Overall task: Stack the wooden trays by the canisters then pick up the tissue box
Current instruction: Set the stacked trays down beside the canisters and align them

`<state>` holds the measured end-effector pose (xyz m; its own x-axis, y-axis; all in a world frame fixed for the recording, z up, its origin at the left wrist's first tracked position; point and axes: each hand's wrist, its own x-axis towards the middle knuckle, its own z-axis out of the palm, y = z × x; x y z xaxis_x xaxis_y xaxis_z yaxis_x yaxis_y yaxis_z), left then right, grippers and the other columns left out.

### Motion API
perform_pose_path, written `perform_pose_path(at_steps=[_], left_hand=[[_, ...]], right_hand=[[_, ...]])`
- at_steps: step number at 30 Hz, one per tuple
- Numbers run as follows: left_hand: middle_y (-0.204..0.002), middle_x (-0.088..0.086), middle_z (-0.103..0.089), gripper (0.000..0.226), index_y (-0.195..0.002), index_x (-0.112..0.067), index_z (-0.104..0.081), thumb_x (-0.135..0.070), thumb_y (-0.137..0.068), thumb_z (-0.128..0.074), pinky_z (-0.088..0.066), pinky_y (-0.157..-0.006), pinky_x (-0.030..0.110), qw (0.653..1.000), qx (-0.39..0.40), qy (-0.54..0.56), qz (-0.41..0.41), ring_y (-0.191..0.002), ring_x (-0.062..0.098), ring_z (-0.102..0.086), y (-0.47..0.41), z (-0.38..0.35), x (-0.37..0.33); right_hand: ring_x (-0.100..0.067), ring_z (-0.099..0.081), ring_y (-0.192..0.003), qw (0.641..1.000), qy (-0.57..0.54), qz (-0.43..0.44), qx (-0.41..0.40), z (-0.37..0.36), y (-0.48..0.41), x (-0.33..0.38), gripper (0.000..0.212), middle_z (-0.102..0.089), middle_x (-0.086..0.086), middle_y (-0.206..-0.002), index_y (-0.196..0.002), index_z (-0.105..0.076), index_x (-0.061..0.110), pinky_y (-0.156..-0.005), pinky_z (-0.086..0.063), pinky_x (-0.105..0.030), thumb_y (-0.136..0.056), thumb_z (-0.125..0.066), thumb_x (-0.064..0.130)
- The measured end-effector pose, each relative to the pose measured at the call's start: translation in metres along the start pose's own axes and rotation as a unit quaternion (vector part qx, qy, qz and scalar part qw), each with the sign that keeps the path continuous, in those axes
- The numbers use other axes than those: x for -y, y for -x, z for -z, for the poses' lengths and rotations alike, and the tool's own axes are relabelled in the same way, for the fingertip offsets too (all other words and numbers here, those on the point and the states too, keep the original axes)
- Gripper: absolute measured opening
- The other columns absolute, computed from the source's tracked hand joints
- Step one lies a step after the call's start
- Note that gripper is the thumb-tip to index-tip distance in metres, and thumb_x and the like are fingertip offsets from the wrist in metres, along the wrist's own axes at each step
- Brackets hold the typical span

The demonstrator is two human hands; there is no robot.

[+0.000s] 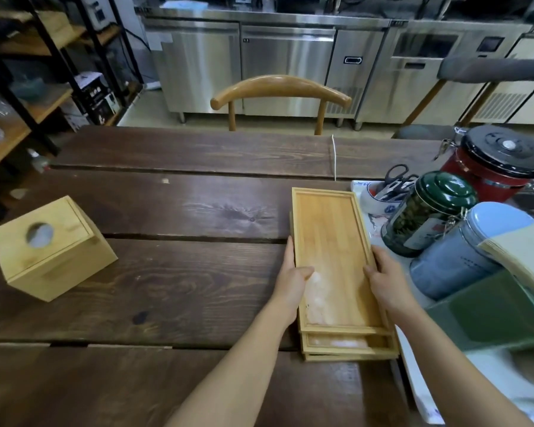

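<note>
A stack of light wooden trays lies on the dark table to the right of centre. The top tray (333, 238) sits shifted away from me, so the near ends of the lower trays (349, 346) show beneath it. My left hand (293, 278) grips the top tray's left edge and my right hand (386, 278) grips its right edge, thumbs on the tray floor. Just right of the stack stand a green canister (429, 211), a blue-grey canister (466, 257) and a red canister with a black lid (500, 161). The wooden tissue box (53, 248), with a round hole on top, rests at the far left.
A bowl holding scissors (389, 189) sits behind the trays beside the green canister. A green box and papers (506, 291) crowd the right edge. A white cord (334, 158) crosses the table's far side. A wooden chair (281, 90) stands beyond the table, shelving at left.
</note>
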<state>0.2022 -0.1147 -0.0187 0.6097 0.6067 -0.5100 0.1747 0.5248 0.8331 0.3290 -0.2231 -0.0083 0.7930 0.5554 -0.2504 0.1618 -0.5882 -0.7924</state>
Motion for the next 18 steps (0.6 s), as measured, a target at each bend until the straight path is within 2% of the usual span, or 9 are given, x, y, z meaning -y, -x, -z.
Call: perform_pose_path(at_steps=[2,5,8,11,18], left_hand=[[-0.149,0.001,-0.04,0.074,-0.143,-0.048,-0.018,-0.011,-0.085,-0.046,-0.032,-0.11,0.052,1.0,0.005,-0.01,0.002,-0.131,0.025,-0.041,-0.001,-0.002,0.003],[-0.16,-0.005,-0.012,0.077,-0.14,-0.054,-0.01,-0.025,-0.079,-0.047,-0.016,-0.114,0.058,0.998,0.004,-0.057,0.009,-0.145,0.027,-0.011,0.0,-0.006,0.006],[-0.16,-0.007,0.004,0.068,-0.145,-0.043,-0.001,-0.018,-0.096,-0.04,-0.002,-0.116,0.057,0.995,-0.002,-0.096,0.004,-0.145,0.024,0.014,0.006,-0.007,0.003],[-0.16,-0.005,0.009,0.065,-0.146,-0.041,0.001,-0.016,-0.099,-0.036,0.004,-0.116,0.055,0.993,0.003,-0.12,-0.007,-0.144,0.023,0.019,0.01,-0.005,0.01],[-0.16,-0.007,0.006,0.064,-0.145,-0.044,0.005,-0.023,-0.099,-0.034,0.004,-0.116,0.055,0.988,0.017,-0.155,-0.011,-0.144,0.022,0.017,0.018,-0.009,0.017]], right_hand=[[-0.024,-0.039,-0.133,1.0,-0.007,-0.001,-0.006,0.001,0.002,0.0,0.052,-0.043,-0.009,-0.144,-0.142,-0.034,0.012,-0.11,-0.03,-0.041,-0.091,-0.043,0.001],[-0.021,-0.032,-0.138,0.999,-0.041,-0.009,-0.008,0.004,0.005,0.002,0.057,-0.034,-0.008,-0.151,-0.144,-0.028,0.011,-0.114,-0.025,-0.037,-0.09,-0.041,-0.005],[-0.02,-0.03,-0.139,0.997,-0.071,-0.007,0.0,0.007,0.011,0.003,0.061,-0.033,-0.008,-0.151,-0.144,-0.025,0.009,-0.11,-0.024,-0.029,-0.089,-0.038,-0.012],[-0.019,-0.029,-0.139,0.996,-0.084,0.007,0.007,0.01,0.019,0.001,0.063,-0.032,-0.01,-0.152,-0.144,-0.025,0.007,-0.105,-0.024,-0.023,-0.087,-0.036,-0.017],[-0.022,-0.033,-0.137,0.991,-0.136,0.01,-0.001,0.019,0.032,0.001,0.059,-0.035,-0.014,-0.149,-0.142,-0.029,0.002,-0.106,-0.028,-0.026,-0.087,-0.035,-0.019]])
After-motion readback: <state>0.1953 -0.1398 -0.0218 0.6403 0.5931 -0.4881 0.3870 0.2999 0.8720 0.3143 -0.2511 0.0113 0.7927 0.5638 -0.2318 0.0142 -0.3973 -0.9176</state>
